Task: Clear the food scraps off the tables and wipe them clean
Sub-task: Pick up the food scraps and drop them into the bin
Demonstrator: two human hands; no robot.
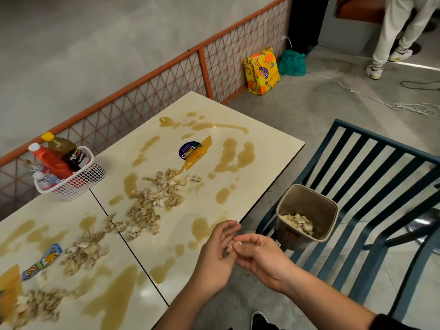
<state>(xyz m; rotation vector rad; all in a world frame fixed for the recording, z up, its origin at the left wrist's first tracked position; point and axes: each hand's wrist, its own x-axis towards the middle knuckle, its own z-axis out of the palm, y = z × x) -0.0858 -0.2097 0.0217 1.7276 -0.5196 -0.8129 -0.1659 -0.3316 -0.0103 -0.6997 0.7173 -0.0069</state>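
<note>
Two cream tables (273,148) stand side by side, smeared with brown sauce puddles (235,156). Pale food scraps (152,201) lie in heaps across both tops. My left hand (214,256) and my right hand (259,256) meet at the near right table edge. Between their fingertips is a small clump of scraps (230,246); my right hand's fingers pinch it and my left hand's curled fingers cup it. A beige bin (307,210) with scraps inside sits on a dark blue slatted chair (371,186) just right of my hands.
A white basket (76,182) with sauce bottles stands at the tables' far seam by an orange grid fence (204,67). A snack wrapper (42,260) lies on the left table. A yellow bag (262,70), cords and a person's legs (400,32) are beyond.
</note>
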